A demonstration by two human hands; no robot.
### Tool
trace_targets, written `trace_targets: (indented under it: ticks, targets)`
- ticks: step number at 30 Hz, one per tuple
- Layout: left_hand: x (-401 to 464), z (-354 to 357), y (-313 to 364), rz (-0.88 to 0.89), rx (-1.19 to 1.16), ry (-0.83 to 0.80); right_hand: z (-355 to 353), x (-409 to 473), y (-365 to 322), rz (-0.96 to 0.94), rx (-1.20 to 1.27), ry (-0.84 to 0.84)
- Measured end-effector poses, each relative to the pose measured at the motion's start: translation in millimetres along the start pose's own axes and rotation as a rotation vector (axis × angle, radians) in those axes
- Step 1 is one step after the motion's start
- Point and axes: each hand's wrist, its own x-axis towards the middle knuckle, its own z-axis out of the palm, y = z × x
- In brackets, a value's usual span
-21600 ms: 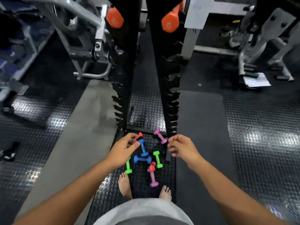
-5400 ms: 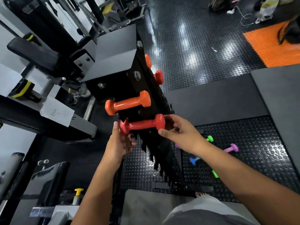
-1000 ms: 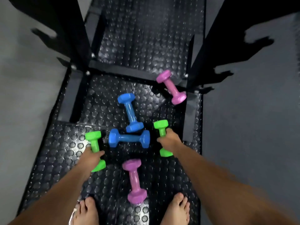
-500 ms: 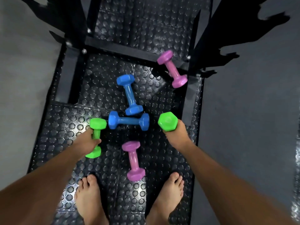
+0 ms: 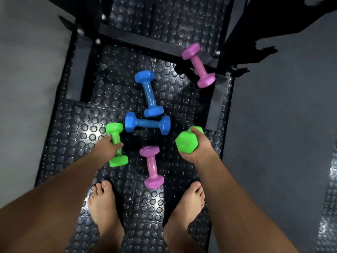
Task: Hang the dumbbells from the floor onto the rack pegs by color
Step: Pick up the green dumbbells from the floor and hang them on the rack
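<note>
Right hand fingers closed round one green dumbbell, lifted. Left hand fingers wrapped on the other green dumbbell's handle, at floor level. Judged light, rigid, smooth-coated; grip mid-handle.

blue dumbbells between hands, studded floor open leftward

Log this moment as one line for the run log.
left hand: grip on green dumbbell, on floor | right hand: second green dumbbell tipped up | loose: two blue, two purple
</note>
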Motion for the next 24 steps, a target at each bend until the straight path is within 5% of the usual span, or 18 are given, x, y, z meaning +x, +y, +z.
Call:
trace_targets:
  ticks: [15,21,24]
  targets:
    - [-73,-10,30,-0.051,-0.244,0.049,-10,-33,66,-0.070,-0.557,0.076]
    - [-201,-42,74,0.197,-0.363,-0.223,-13,-128,107,-0.147,-0.820,-0.059]
    - [-266,-66,98,0.181,-0.485,-0.291,-14,-195,122,-0.226,-0.858,-0.177]
